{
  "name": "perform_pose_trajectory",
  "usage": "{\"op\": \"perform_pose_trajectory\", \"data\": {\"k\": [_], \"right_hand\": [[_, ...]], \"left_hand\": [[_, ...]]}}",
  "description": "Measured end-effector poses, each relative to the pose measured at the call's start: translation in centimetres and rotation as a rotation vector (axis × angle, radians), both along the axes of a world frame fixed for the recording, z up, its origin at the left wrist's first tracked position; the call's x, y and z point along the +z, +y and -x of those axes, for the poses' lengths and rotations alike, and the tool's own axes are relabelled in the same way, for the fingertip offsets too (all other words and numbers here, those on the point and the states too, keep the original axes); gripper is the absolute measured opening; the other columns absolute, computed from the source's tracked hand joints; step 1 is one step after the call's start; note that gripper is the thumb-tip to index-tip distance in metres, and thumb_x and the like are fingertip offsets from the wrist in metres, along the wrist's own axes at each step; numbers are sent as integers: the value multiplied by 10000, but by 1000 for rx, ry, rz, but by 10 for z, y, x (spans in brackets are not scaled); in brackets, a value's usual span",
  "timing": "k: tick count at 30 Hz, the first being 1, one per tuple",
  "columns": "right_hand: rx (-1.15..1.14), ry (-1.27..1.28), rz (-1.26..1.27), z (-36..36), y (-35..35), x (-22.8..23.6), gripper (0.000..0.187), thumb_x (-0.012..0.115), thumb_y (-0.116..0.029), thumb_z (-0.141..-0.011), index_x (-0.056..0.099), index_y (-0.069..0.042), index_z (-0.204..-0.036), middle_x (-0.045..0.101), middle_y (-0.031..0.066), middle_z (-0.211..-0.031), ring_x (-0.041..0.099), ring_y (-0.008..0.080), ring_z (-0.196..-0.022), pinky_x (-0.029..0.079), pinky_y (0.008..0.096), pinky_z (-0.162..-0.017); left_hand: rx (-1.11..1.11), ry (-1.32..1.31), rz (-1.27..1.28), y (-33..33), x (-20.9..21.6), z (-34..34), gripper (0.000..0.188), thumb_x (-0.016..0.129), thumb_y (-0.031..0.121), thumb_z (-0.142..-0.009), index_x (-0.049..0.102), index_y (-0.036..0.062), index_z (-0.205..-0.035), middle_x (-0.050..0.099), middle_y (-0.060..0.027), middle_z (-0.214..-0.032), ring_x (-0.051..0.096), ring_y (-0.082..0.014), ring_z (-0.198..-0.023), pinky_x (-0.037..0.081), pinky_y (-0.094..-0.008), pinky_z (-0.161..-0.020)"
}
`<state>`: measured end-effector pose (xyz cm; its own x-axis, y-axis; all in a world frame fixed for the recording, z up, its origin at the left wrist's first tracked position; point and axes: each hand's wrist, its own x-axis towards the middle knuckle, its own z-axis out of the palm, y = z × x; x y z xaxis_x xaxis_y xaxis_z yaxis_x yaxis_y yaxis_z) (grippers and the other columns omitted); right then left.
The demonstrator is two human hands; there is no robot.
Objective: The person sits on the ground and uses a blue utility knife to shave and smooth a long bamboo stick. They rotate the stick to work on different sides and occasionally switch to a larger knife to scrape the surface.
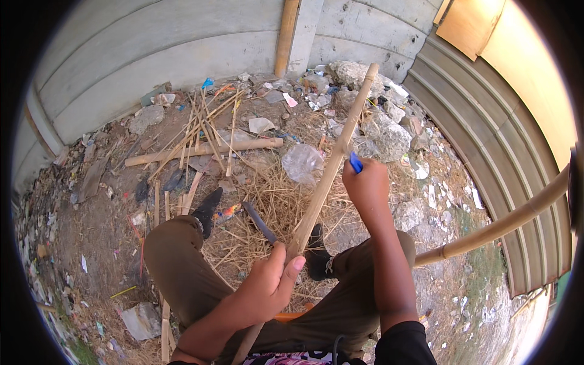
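My left hand (269, 281) grips the lower part of a long bamboo stick (331, 167) that slants up and to the right across my lap. A dark knife blade (258, 220) juts up-left from that same hand. Higher on the stick, my right hand (367, 185) is closed on a blue pen (355, 162), whose tip rests against the bamboo. I am sitting, with both knees in brown trousers (176, 261) and dark shoes (208, 210) below the stick.
Split bamboo strips (204, 128) and a thicker bamboo pole (204, 152) lie on the dirt ahead, among dry straw, litter and a clear plastic bag (302, 163). Rubble stones (389, 137) sit at the right. A concrete wall (170, 55) stands behind, corrugated metal (486, 140) at right; another bamboo pole (505, 222) crosses there.
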<state>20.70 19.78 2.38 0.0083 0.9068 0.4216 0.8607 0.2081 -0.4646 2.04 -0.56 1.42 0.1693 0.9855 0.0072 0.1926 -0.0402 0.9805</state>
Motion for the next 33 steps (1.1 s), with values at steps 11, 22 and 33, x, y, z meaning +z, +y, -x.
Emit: {"op": "perform_pose_trajectory", "data": {"k": [11,22,33], "right_hand": [[-66,194,94,-30,22,-5,403,635,-282,-854,637,80,-676,563,261,-553,609,405,-525,491,477,-574],[622,109,-14,44,-68,-24,110,680,-111,-783,603,-46,-740,571,160,-588,604,368,-546,470,428,-514],[581,-43,-49,53,-76,-23,277,606,-205,-920,586,-70,-679,546,141,-529,579,351,-479,460,449,-478]], "left_hand": [[-63,-1,34,-5,-2,-10,360,452,308,-1074,451,-50,-1037,513,-103,-580,533,-167,-497,400,-365,-493],[137,-52,-5,9,-6,20,315,497,309,-1062,499,-4,-1029,497,-42,-594,482,-93,-531,399,-322,-510],[157,-54,17,10,1,26,335,488,302,-1064,487,-28,-1119,511,-63,-609,502,-109,-532,399,-333,-516]]}}
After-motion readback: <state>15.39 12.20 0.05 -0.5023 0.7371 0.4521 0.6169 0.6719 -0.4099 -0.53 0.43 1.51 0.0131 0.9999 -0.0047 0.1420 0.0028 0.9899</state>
